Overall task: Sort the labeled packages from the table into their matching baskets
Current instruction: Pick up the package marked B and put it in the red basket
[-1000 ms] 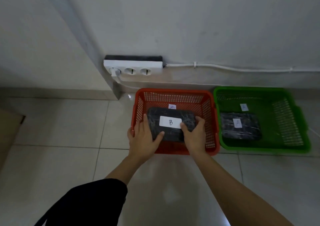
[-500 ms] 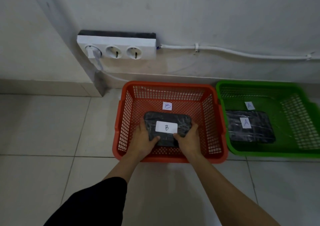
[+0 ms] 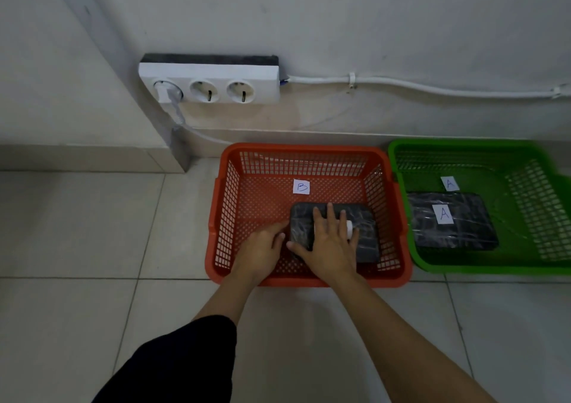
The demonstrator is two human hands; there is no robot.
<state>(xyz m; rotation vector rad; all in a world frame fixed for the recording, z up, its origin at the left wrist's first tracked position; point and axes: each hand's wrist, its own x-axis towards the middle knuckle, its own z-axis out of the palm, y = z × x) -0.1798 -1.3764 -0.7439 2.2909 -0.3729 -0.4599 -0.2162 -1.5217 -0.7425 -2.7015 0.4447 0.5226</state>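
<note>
A dark wrapped package B (image 3: 366, 241) lies flat on the floor of the red basket (image 3: 302, 148), near its front wall. A paper tag B (image 3: 301, 186) is stuck to the basket floor behind it. My right hand (image 3: 330, 241) rests flat on top of the package with fingers spread, covering most of its white label. My left hand (image 3: 262, 251) is inside the basket beside the package's left edge, fingertips touching it. The green basket (image 3: 463, 143) to the right carries a tag A (image 3: 449, 183) and holds package A (image 3: 463, 238).
Both baskets stand on a tiled floor against a white wall. A white power strip (image 3: 210, 85) is mounted on the wall above the red basket, with a plug and cord at its left and a cable (image 3: 432, 88) running right. A dark-clothed limb (image 3: 173, 362) is at the bottom.
The package went down from above the red basket onto its floor. My right hand moved from its right end onto its top; my left hand slid off to its left edge.
</note>
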